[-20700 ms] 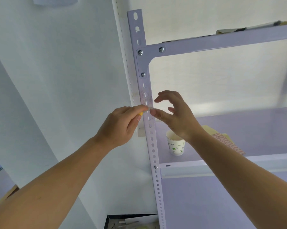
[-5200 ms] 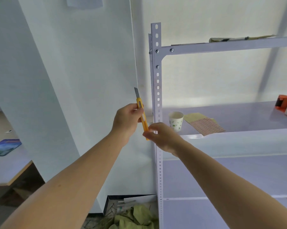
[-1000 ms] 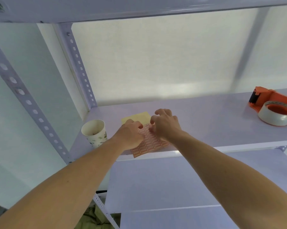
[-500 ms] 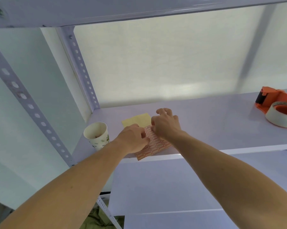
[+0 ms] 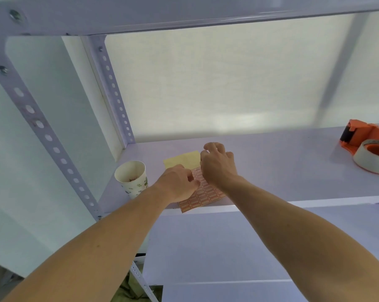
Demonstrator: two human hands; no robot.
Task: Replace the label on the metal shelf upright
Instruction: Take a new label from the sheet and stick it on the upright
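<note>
A sheet of small orange-bordered labels (image 5: 203,197) lies at the front edge of the shelf board (image 5: 293,166), partly over a yellow paper (image 5: 184,159). My left hand (image 5: 177,185) has its fingers curled onto the sheet's left side. My right hand (image 5: 218,164) curls its fingers over the sheet's far end, and its fingertips are hidden. The perforated front upright (image 5: 42,131) rises at the left and shows faint reddish marks around its holes.
A paper cup (image 5: 131,177) stands left of the sheet, close to my left wrist. An orange tape dispenser (image 5: 367,149) sits at the far right of the shelf. A rear upright (image 5: 114,92) and the upper shelf beam (image 5: 184,14) frame the bay.
Earlier my left hand held a yellow knife beside the upright; now both hands are on the label sheet and the knife is out of view. Over the last second the hands barely moved.
</note>
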